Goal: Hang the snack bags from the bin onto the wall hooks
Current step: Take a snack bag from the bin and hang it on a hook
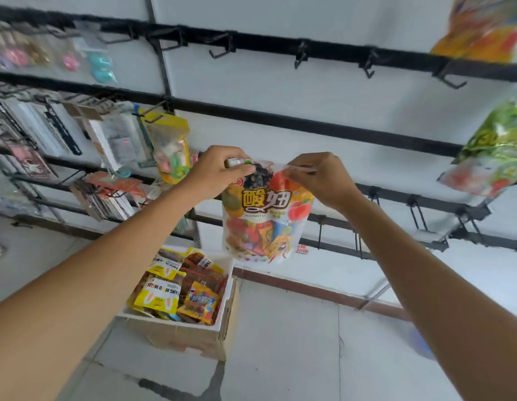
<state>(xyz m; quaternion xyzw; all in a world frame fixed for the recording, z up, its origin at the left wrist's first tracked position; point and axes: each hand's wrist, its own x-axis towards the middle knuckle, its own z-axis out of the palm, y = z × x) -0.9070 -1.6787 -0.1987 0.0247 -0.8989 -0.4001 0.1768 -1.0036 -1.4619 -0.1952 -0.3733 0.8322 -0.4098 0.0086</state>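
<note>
Head view | left hand [215, 172] and right hand [318, 180] each pinched a top corner of the colourful printed plastic snack bag [266, 215] | bag hung below fingertips, before wall, above white foam bin [176, 322]

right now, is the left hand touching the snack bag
Touching. The head view shows the left hand pinching the top left corner of the snack bag, while the right hand pinches the top right corner.

A person's two bare arms, left forearm [101, 264] and right forearm [425, 264] uncovered as far as the view reaches, smooth and slim, left hand [219, 172] and right hand [320, 180] bare too, knuckles showing, fingernails too blurred to make out
</note>
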